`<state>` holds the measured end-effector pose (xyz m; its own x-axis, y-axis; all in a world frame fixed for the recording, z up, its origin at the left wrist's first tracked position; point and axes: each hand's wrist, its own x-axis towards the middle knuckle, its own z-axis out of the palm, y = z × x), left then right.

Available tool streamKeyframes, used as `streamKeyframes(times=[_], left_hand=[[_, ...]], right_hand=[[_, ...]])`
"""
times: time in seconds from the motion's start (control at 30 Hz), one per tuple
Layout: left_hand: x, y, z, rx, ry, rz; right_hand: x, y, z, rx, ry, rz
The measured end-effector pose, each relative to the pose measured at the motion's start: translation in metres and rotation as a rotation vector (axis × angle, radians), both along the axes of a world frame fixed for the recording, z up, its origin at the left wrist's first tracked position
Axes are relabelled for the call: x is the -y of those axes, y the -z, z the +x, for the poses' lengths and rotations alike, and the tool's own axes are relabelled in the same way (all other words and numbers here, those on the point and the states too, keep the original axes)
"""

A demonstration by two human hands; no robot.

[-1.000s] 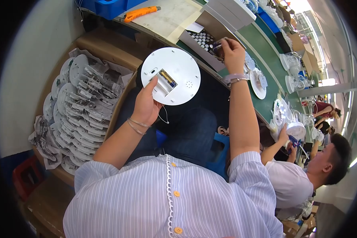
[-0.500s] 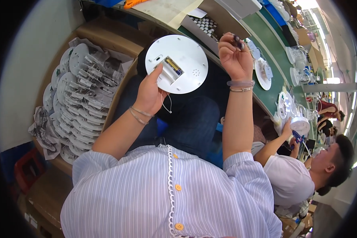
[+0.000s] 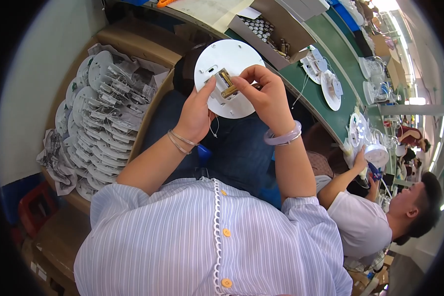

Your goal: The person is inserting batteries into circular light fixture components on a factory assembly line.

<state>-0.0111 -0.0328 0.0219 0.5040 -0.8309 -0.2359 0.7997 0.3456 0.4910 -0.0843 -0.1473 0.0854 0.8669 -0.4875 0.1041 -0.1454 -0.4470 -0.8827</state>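
Gripping the white disc (image 3: pixel 232 56) by its lower left edge, the left hand (image 3: pixel 193 116) held it above the lap, its thumb beside the open battery compartment (image 3: pixel 219 80). The right hand (image 3: pixel 269 96) had thumb and forefinger pinched together on a gold battery (image 3: pixel 230 92) at that compartment; whether it was fully seated could not be told. Another gold-and-dark battery (image 3: pixel 226 76) lay inside, any print on its wrapper too small to read. Something dark, mostly hidden, showed under the right hand's curled fingers.

On the green table (image 3: pixel 308 91), an open carton (image 3: pixel 299 35) held silver-ended batteries (image 3: pixel 258 27) and loose gold ones (image 3: pixel 283 48); markings there were too small to make out. To the left, a cardboard box (image 3: pixel 148 129) held stacked white discs (image 3: pixel 101 126) among crumpled paper (image 3: pixel 56 160).
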Motion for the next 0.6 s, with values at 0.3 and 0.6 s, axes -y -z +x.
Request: streamKeyframes(times=[0.3, 0.6], left_hand=[[-0.005, -0.004, 0.001, -0.053, 0.049, 0.011], [-0.003, 0.001, 0.009, -0.008, -0.045, -0.013]], right_hand=[[-0.012, -0.002, 0.011, 0.009, -0.134, -0.666], [-0.019, -0.004, -0.001, 0.036, 0.048, -0.258]])
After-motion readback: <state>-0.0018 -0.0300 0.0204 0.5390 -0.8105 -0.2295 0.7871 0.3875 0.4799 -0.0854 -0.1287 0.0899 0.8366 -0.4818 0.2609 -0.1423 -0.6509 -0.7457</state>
